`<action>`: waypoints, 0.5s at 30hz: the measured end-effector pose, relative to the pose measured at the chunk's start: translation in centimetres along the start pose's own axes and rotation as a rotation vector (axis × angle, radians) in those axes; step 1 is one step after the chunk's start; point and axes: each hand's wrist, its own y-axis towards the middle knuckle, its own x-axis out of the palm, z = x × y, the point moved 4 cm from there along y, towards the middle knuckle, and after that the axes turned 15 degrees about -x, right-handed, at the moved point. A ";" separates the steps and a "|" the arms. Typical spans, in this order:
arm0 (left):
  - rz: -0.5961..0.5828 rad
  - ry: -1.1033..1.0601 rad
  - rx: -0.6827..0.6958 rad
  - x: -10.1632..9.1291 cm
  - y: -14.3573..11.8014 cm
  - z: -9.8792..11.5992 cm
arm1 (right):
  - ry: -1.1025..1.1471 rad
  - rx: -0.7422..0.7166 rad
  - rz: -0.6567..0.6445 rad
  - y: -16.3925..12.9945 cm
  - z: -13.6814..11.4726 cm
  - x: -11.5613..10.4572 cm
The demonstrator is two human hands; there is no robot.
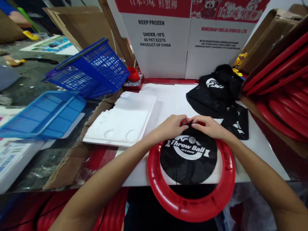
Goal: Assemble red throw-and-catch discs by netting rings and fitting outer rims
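Observation:
A red plastic ring (157, 192) lies partly on the white work surface, its near side jutting over the front edge. Inside it is a round black mesh net (190, 171) printed "Throw Ball" in white. At the far side of the ring, my left hand (172, 126) pinches the net's top edge with closed fingers. Close beside it, my right hand (208, 126) pinches the same edge. The fingertips nearly meet, and they hide part of the ring there. Around the sides and bottom, a gap shows between net and ring.
More black mesh nets (209, 99) are piled at the back right. Stacked red rings (284, 109) fill a carton on the right. A white foam slab (125, 118) lies left of the ring. Farther left are a blue basket (96, 70) and a light-blue tray (48, 112). White cartons (163, 61) stand behind.

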 end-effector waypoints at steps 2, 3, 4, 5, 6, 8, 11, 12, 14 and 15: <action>0.004 0.014 -0.044 -0.1 -1.2 0.0 | 0.017 -0.016 -0.037 -0.2 -0.6 0.4; 0.007 0.011 -0.067 -0.2 -1.6 0.0 | 0.011 -0.021 -0.037 -0.4 -0.9 0.5; 0.009 -0.002 -0.092 -0.3 -1.9 -0.1 | 0.002 -0.024 -0.026 -0.5 -1.1 0.5; 0.012 -0.023 -0.117 -0.4 -2.0 -0.2 | -0.007 -0.023 -0.013 -0.5 -1.3 0.4; 0.014 -0.041 -0.134 -0.5 -2.0 -0.3 | -0.013 -0.017 -0.001 -0.5 -1.4 0.4; 0.032 -0.051 -0.145 -0.6 -1.8 -0.5 | -0.010 0.011 0.006 -0.3 -1.6 0.3; 0.036 -0.030 -0.153 -0.6 -1.4 -0.8 | -0.013 0.079 0.007 0.2 -1.6 0.3; 0.032 -0.038 -0.163 -0.6 -1.4 -0.9 | -0.026 0.095 0.016 0.3 -1.7 0.3; 0.024 -0.077 -0.185 -0.6 -1.4 -1.0 | -0.050 0.097 0.037 0.5 -1.8 0.4; 0.018 -0.098 -0.188 -0.7 -1.4 -1.0 | -0.058 0.085 0.041 0.5 -1.9 0.5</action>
